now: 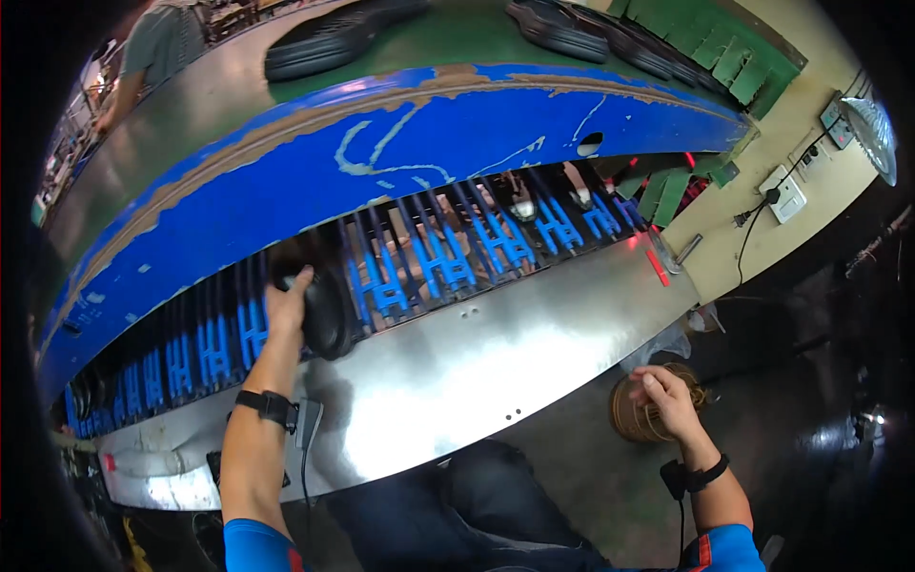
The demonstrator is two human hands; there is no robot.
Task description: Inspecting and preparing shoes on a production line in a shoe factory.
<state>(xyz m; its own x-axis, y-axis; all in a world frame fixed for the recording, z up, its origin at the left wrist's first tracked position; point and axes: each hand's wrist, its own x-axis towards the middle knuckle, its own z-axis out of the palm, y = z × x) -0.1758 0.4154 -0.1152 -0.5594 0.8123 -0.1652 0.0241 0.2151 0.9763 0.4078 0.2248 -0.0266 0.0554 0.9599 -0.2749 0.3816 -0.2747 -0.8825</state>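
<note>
My left hand (286, 307) grips a black shoe sole (327, 313) by its edge, fingers partly hidden behind it. The sole stands tilted over the row of blue forked racks (446, 270), its lower end at the edge of the metal ledge (477, 343). On the right, my right hand (670, 402) hangs above a brown round stool (637, 419) beyond the ledge. Its fingers are loosely bent and I see nothing in them.
Above the racks runs a blue panel (286, 157) with worn paint. More black soles (334, 40) lie on the green surface (205, 91) behind it. At the right are a green slotted flap (710, 48), a wall socket (787, 195) with cables, and a lamp (869, 138). Another person (157, 48) is at the far left.
</note>
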